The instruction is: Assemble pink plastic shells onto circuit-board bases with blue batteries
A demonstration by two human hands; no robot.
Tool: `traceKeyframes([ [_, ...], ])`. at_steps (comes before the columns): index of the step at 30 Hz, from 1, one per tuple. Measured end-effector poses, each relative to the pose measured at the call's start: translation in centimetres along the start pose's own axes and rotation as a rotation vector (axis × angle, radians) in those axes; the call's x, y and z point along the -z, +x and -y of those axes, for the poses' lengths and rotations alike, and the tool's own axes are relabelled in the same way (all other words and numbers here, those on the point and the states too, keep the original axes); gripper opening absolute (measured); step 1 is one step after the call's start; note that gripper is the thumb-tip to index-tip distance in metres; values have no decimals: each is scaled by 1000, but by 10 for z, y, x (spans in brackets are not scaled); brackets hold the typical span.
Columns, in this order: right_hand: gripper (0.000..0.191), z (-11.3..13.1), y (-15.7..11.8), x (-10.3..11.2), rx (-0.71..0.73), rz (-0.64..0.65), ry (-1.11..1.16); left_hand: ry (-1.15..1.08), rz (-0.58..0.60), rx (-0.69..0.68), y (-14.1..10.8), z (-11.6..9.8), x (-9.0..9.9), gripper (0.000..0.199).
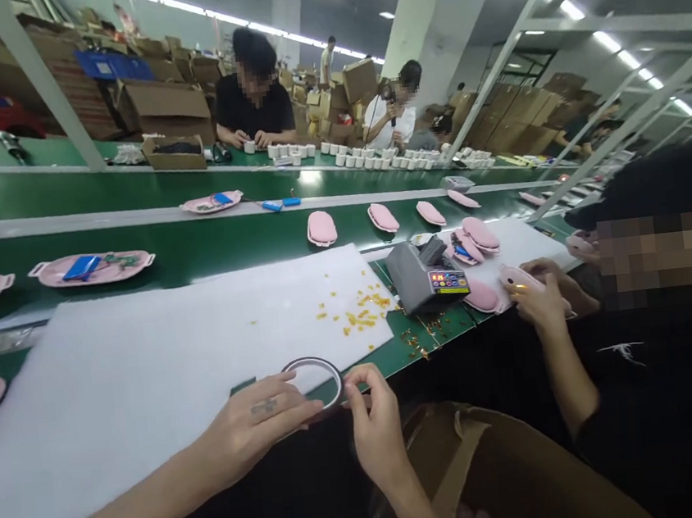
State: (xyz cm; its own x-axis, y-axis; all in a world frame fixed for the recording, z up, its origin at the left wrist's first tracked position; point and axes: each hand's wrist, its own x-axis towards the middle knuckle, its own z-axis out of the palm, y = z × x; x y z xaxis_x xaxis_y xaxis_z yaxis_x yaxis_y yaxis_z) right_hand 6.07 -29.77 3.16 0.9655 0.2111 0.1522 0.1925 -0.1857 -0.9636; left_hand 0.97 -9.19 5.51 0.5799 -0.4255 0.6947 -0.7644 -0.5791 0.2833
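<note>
Well left of the tape roll [338, 380], beyond it, lies an oval pink shell [51, 273] bearing a flat blue block [82, 268]; nearer, a smooth white sheet [115, 357] spreads out. The left hand [266, 411] has its grip closed on the left of that thin, dark-edged ring; the right hand [375, 429] pinches its right edge. Past the roll, small yellow scraps [378, 299] scatter, then a boxy grey dispenser [413, 277] stands to its right.
</note>
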Motion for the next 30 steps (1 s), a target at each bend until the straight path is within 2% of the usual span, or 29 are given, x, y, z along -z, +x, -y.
traceKeyframes([
  [2, 19, -2, 9, 20, 121, -162, -118, -80, 55, -48, 8, 10, -6, 25],
  [4, 17, 1, 19, 45, 176, -229, -156, -99, 134, -81, 17, 21, -15, 24],
  [6, 15, 9, 28, 71, 251, -153, -191, -40, 227, -136, 29, 33, -26, 24],
  [8, 14, 19, 36, 92, 380, -3, -301, 76, 273, -220, 44, 47, -40, 20],
  [12, 18, 45, 65, 128, 552, 258, -602, 329, 268, -432, 89, 75, -67, 12],
  [14, 19, 65, 90, 150, 585, 246, -694, 417, 238, -559, 129, 90, -76, 11],
  [16, 15, 90, 122, 175, 608, 133, -721, 478, 209, -640, 184, 107, -80, 15],
  [19, 6, 126, 173, 209, 589, -47, -640, 527, 169, -598, 280, 139, -84, 27],
  [21, 11, 135, 207, 224, 512, -87, -520, 521, 175, -554, 337, 163, -90, 34],
  [23, 18, 125, 237, 231, 398, -57, -368, 478, 235, -554, 377, 186, -104, 38],
  [25, 27, 101, 261, 234, 242, 1, -177, 408, 330, -589, 397, 206, -124, 41],
  [28, 42, 56, 286, 234, 5, 41, 178, 235, 430, -646, 400, 232, -157, 42],
  [30, 45, 31, 293, 231, -48, 4, 411, 53, 388, -625, 391, 244, -174, 44],
])
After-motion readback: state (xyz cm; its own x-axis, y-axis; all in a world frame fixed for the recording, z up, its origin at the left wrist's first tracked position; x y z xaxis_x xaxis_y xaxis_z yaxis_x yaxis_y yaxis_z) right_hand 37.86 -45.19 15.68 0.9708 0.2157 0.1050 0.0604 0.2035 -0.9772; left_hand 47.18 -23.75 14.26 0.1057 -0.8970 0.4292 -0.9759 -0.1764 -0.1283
